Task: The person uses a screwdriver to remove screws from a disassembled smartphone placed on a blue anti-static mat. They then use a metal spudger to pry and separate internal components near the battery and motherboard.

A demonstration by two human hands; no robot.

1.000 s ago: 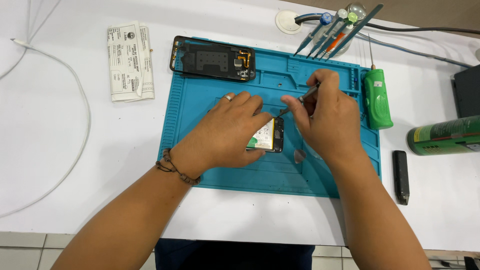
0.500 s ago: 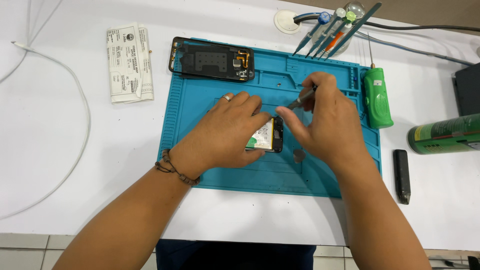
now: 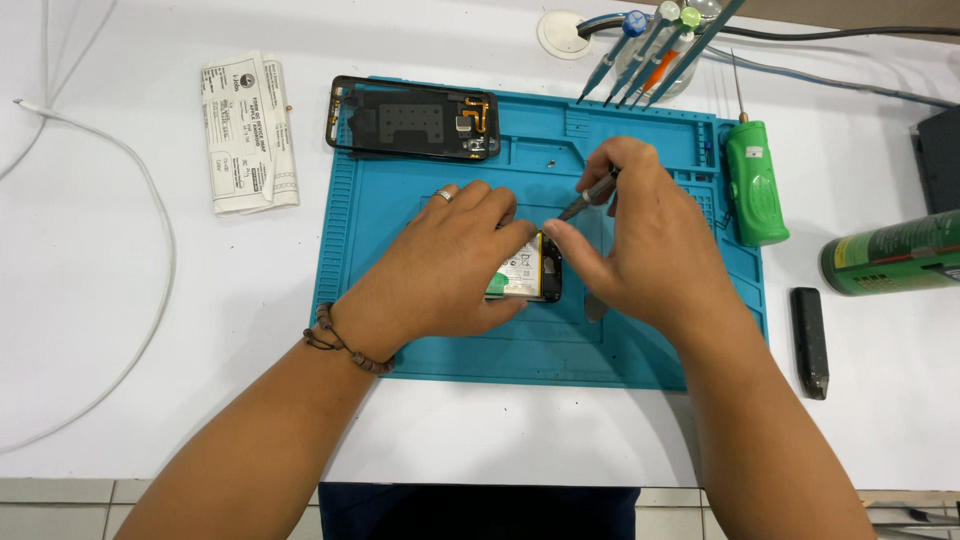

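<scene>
Opened phone [image 3: 527, 272] lies mid blue mat [image 3: 420, 340] on the worktop, largely beneath left hand [image 3: 440, 265], whose fingers [image 3: 510, 243] are together, pressing it flat. Right hand [image 3: 640, 245] fingers pinch a slim dark tool [image 3: 588, 195], tip angled down just above the phone's upper edge.

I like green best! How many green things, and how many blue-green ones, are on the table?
Green: 2, a green handheld tool and a green spray can lying on its side.
Blue-green: 1, the teal rubber work mat.
Total: 3.
</scene>
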